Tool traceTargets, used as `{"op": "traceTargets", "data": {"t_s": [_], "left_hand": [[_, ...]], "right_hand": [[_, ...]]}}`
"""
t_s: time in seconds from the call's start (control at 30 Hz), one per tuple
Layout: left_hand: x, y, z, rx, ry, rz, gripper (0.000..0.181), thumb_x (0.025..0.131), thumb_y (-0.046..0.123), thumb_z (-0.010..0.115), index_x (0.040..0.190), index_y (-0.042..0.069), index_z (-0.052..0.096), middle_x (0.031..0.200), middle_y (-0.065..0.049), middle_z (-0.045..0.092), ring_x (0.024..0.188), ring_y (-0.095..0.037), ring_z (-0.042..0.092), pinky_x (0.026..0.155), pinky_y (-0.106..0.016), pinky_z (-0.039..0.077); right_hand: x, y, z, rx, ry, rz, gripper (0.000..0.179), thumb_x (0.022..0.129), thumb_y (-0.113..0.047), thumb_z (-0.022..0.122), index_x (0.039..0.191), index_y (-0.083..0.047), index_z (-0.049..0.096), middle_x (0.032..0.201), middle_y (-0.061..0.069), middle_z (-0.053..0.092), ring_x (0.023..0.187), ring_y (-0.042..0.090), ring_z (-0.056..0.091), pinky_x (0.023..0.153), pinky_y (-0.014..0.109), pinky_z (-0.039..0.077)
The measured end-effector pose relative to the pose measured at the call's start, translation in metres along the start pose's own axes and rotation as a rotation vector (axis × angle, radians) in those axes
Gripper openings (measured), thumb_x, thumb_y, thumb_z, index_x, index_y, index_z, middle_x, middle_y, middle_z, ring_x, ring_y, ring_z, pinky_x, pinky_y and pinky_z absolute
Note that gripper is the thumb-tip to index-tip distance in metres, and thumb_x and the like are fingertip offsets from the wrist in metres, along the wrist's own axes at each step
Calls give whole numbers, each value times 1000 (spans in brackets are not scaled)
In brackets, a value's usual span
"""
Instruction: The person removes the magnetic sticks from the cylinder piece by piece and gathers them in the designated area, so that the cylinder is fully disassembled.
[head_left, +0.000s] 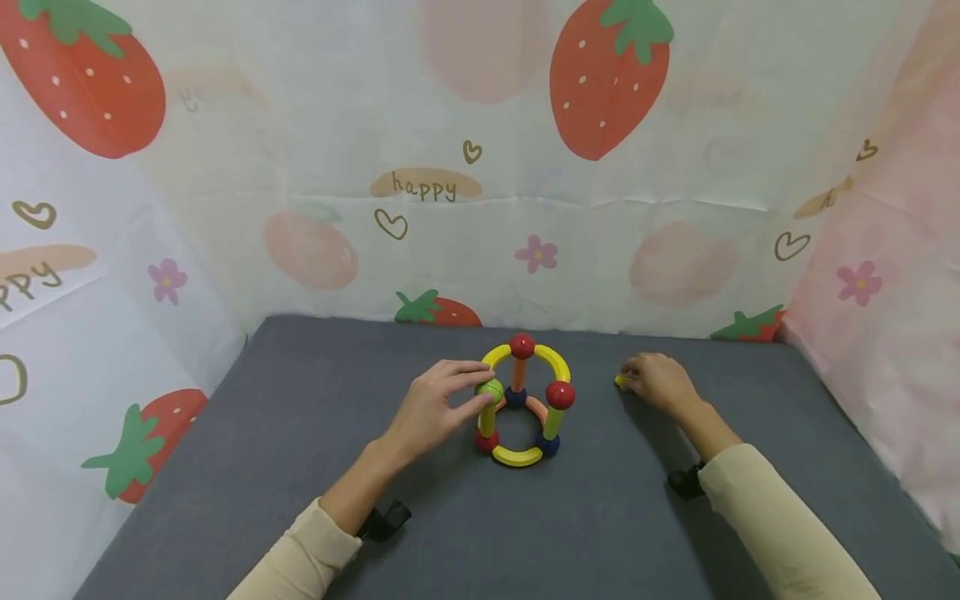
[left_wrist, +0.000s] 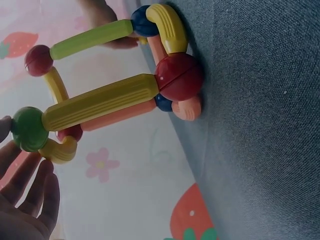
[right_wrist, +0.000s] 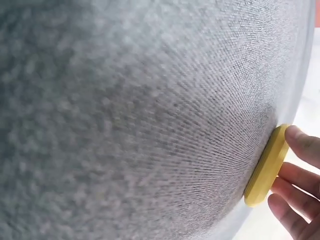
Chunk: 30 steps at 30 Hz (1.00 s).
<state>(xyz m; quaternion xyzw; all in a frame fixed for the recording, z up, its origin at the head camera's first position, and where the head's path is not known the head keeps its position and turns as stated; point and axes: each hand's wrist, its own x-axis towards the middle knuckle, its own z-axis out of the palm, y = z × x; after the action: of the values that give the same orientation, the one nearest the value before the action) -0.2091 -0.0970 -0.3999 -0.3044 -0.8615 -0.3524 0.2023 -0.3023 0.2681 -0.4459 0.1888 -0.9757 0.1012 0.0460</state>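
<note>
A toy frame of balls and rods (head_left: pixel 517 457) stands on the grey cloth. Curved rods form its lower ring, upright rods rise from that, and more curved rods join balls at the top. My left hand (head_left: pixel 431 404) pinches the green ball (left_wrist: pixel 30 129) at the frame's upper left, on top of a ribbed yellow upright rod (left_wrist: pixel 102 101). Off to the right, my right hand (head_left: pixel 660 383) holds a short yellow rod (right_wrist: pixel 266 167) between thumb and fingers, low against the cloth. Whether that rod is curved, I cannot tell.
Grey cloth (head_left: pixel 600 517) covers the table. Behind it and at both sides hang strawberry-print curtains (head_left: pixel 525 208), meeting the table's far edge. A black wrist camera (head_left: pixel 386 521) sits by the left sleeve, another (head_left: pixel 685 482) by the right.
</note>
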Motion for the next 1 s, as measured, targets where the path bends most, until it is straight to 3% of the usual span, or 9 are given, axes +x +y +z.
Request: {"op": "traceTargets", "data": {"t_s": [0.43, 1.0], "left_hand": [[-1, 2, 0, -11, 2, -13, 32, 85, 21, 75, 115, 9, 73, 119, -9, 69, 110, -25, 61, 92, -43, 53], [-1, 0, 2, -31, 8, -33, 32, 85, 20, 75, 115, 9, 72, 119, -8, 68, 110, -24, 60, 93, -44, 52]], "right_hand": [[-8, 1, -1, 108, 68, 15, 23, 89, -16, 70, 107, -1, 73, 104, 20, 70, 92, 35, 66, 75, 48, 54], [-7, -27, -17, 283, 134, -22, 27, 89, -13, 71, 110, 2, 71, 105, 19, 71, 92, 31, 67, 77, 47, 55]]}}
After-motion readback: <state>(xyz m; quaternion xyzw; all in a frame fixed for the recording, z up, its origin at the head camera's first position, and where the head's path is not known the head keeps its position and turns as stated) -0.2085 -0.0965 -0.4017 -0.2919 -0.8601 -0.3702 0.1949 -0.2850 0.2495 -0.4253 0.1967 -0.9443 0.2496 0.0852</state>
